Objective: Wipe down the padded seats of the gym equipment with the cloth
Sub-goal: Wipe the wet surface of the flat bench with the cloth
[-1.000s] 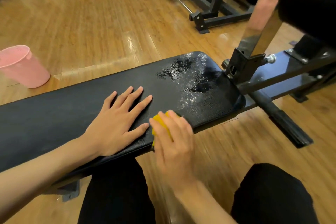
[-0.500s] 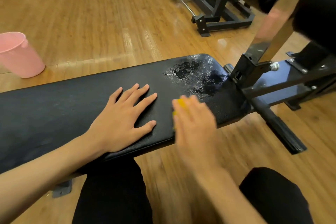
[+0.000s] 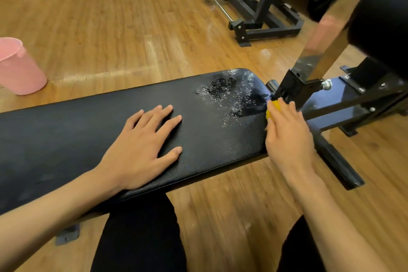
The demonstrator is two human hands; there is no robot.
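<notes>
The black padded bench seat [image 3: 66,134] runs across the middle of the frame. The left hand [image 3: 141,150] lies flat on it at centre, palm down, fingers straight and slightly spread. The right hand [image 3: 287,137] is at the seat's right end, its fingers close together and bent over a bunched yellow cloth [image 3: 272,108]; only the cloth's upper edge shows. The cloth touches the pad beside a wet, beaded patch [image 3: 229,93] at the seat's upper-right corner. A chrome post [image 3: 320,51] rises just right of the cloth. A pink bucket [image 3: 17,66] stands on the wooden floor [image 3: 110,17] at the left edge. A black machine frame [image 3: 254,13] sits at upper centre.
</notes>
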